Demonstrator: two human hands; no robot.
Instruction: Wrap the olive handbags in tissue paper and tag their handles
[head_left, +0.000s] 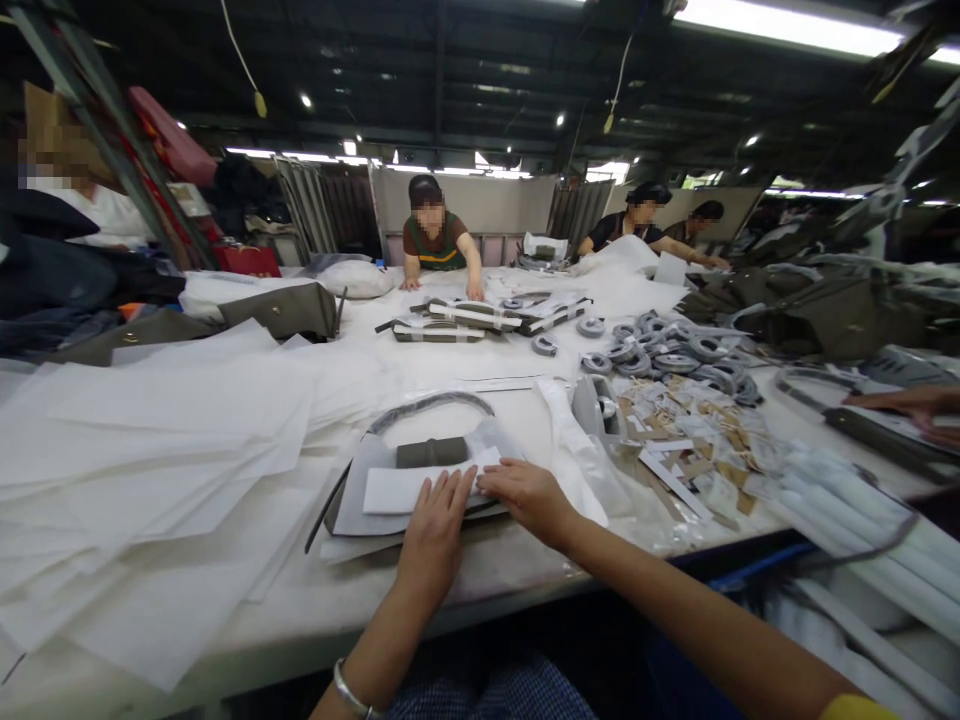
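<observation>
A dark olive handbag [431, 453] lies flat in front of me, partly covered by white tissue paper [356, 515]. Its wrapped handle [427, 402] arches away from me. Across the bag rests a white foam-like strip [394, 490]. My left hand [436, 530] lies on that strip with its fingers stretched out. My right hand [529, 497] reaches in from the right, fingers extended and touching the strip's right end. Its thumb is hidden. The bag's near edge is partly covered by my hands.
Loose white paper sheets [150, 470] spread over the left side of the table. Grey wrapped rolls [675, 350], a heap of tags [697, 440] and white padding rolls [862, 540] lie to the right. Co-workers stand across the table; another person's hand [911, 405] is at far right.
</observation>
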